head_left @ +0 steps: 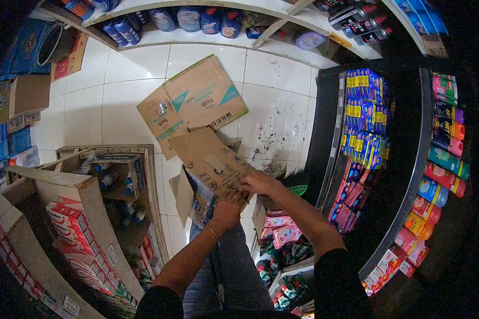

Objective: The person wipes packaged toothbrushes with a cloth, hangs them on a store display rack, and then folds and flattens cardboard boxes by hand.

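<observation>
A brown cardboard box (210, 159) with printed symbols and flaps standing out is tilted in front of my legs. My left hand (228, 212) is closed on its near edge, fingers curled over the cardboard. Just right of it, my right hand (261, 183) grips the same box along its upper right side, the fingertips partly hidden. The two hands are close together. Beyond the box, a flattened carton (205, 95) with green triangles and the word "hijab" lies on the tiles, its lower part covered by the box.
White floor tiles (127, 106) carry dark smudges at the right. A shelf with bottles (189, 20) runs along the back. Blue-yellow packs (364, 117) and colourful bottles (444, 178) line the right racks. At the left stand a wooden shelf with red boxes (72, 218) and stacked cartons (29, 95).
</observation>
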The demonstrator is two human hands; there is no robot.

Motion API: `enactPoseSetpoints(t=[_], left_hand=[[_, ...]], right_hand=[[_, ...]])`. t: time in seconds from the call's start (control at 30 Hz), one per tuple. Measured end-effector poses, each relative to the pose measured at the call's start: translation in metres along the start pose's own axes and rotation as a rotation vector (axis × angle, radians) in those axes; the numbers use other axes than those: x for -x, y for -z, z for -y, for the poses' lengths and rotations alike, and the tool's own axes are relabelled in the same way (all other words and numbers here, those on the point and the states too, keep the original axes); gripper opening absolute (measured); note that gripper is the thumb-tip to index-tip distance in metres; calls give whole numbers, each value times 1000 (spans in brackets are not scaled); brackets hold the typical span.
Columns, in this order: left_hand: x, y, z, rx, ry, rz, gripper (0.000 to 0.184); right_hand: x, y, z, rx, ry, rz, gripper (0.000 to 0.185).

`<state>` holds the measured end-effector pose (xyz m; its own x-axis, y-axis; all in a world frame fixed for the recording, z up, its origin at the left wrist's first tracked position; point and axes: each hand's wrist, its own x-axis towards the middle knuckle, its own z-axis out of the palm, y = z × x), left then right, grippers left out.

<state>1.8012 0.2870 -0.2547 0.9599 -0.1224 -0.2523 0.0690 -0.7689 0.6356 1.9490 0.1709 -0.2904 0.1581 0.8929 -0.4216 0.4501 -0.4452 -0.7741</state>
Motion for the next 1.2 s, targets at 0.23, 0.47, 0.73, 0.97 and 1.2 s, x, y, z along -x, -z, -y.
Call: enactPoseSetpoints(t=[0.23,0.47,0.73,0.97,1.2], left_hand=[[3,9,3,30,54,121,37],[3,1,10,-10,45,77,35],[-2,20,37,51,233,71,39],[8,23,89,184,450,142,39],[12,45,82,123,163,-6,25]], right_hand=[[-24,-65,-41,317,-69,0,16],[6,-55,-11,-194,-682,-591,22],[23,-133,15,-1129,-810,-1398,12],[45,-120,48,-635,-478,-1218,15],[-18,-47,39,-102,-286,-698,53]])
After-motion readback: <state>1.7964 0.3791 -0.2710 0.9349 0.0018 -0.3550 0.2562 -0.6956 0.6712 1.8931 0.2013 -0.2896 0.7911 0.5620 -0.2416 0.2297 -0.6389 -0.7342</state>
